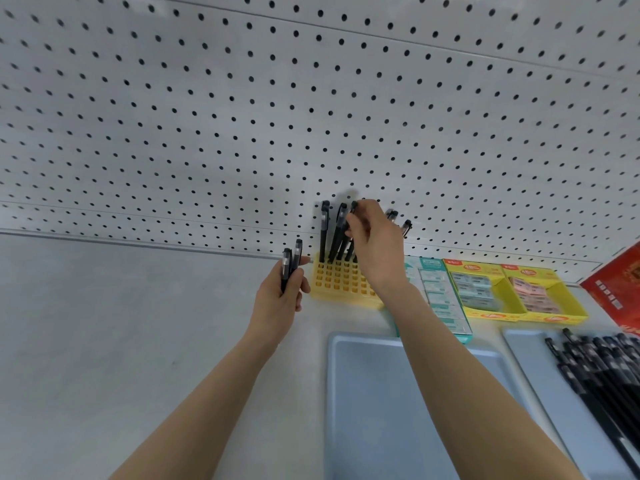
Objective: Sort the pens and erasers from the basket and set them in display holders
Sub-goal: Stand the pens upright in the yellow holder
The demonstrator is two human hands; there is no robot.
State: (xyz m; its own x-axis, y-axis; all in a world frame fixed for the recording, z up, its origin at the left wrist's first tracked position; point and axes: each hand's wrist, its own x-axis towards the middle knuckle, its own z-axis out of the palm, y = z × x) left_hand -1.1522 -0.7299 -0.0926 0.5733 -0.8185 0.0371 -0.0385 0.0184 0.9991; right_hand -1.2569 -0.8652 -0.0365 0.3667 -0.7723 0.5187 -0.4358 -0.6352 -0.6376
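A yellow grid pen holder [337, 280] stands on the shelf against the pegboard, with several black pens [324, 230] upright in its back row. My right hand [375, 247] reaches over the holder and pinches the top of one black pen [353, 206] standing in the back row. My left hand [280, 292], just left of the holder, grips two black pens [291, 263] upright. Yellow display boxes [512, 296] at the right hold packaged erasers. A teal box [440, 299] with erasers sits between them and the holder.
A pale blue tray [367, 403] lies in front of the holder. A second tray [540, 368] at the right carries several black pens [602, 379]. A red box [620, 285] stands at the far right. The white pegboard [277, 116] rises behind the grey shelf [121, 323].
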